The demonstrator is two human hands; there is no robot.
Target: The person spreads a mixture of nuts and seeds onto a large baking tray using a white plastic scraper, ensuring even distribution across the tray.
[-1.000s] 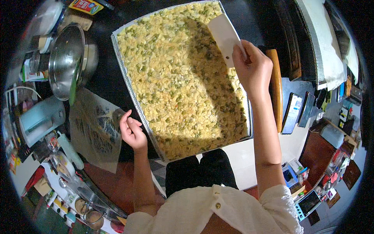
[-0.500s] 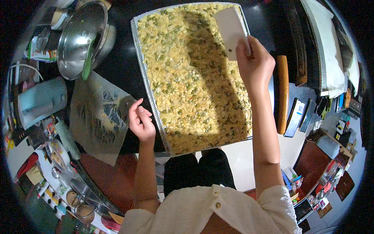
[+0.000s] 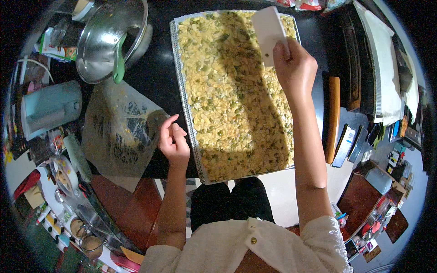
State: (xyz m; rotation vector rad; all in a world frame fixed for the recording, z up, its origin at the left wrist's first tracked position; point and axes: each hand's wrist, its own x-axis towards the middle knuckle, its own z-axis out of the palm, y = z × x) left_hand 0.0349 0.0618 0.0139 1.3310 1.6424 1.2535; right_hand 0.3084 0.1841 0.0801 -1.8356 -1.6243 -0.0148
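My right hand (image 3: 296, 68) grips a flat white dough scraper (image 3: 268, 34) over the far right part of a large perforated tray (image 3: 185, 100). A layer of flaked nuts and green seeds (image 3: 218, 118) covers the tray from edge to edge. The scraper and arm cast a long shadow across it; whether the scraper touches the layer I cannot tell. Beside the tray's near left edge, my left hand (image 3: 174, 143) holds nothing, its fingers loosely bent and apart. A smeared translucent sheet (image 3: 102, 136) lies to its left.
At the far left sits a steel bowl (image 3: 93, 50) with a green spatula (image 3: 119, 61) in it. A wooden rolling pin (image 3: 333, 118) lies right of the tray, next to a phone (image 3: 343, 145). Farther right, white paper covers another tray (image 3: 371, 59). A pale blue box-shaped thing (image 3: 52, 109) stands left.
The view has shifted, so the tray and bowl appear farther right. Relative to the tray, my right hand and the scraper have moved slightly left from its right edge. The left hand keeps its pose.
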